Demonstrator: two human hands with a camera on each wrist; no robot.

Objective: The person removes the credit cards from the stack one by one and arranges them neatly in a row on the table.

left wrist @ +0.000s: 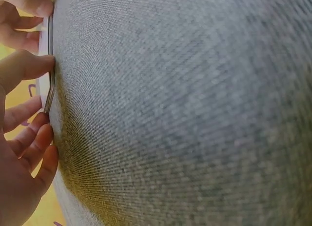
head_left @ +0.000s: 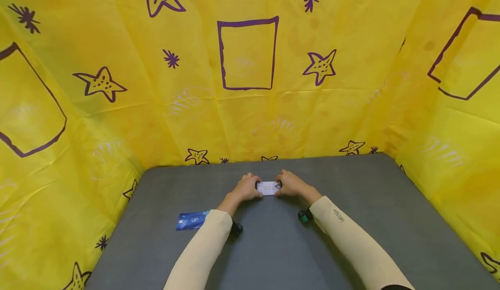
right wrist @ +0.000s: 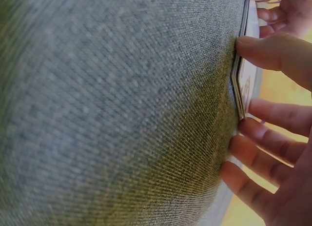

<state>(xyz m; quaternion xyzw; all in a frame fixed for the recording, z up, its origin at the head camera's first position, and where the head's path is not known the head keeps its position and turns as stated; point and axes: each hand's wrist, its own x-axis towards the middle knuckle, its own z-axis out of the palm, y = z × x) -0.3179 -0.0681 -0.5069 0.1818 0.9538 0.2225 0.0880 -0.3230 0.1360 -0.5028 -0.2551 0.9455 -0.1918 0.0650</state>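
Observation:
A white card (head_left: 268, 188) with gold lettering lies on the far middle part of the grey table. My left hand (head_left: 246, 188) pinches its left end, thumb on the near edge and fingers round the far side. At the other end my right hand (head_left: 292, 184) does the same. Both wrist views show the card edge-on, low against the cloth; in the right wrist view its edge (right wrist: 235, 79) has dark and light layers. A blue card (head_left: 190, 221) marked VIP lies flat at the left, its right end hidden by my left sleeve.
Grey cloth covers the table (head_left: 269, 246). A yellow curtain (head_left: 250, 120) with purple stars and squares rises behind it and along both sides. Each wrist carries a small black device; the right one (head_left: 305, 215) has a green patch.

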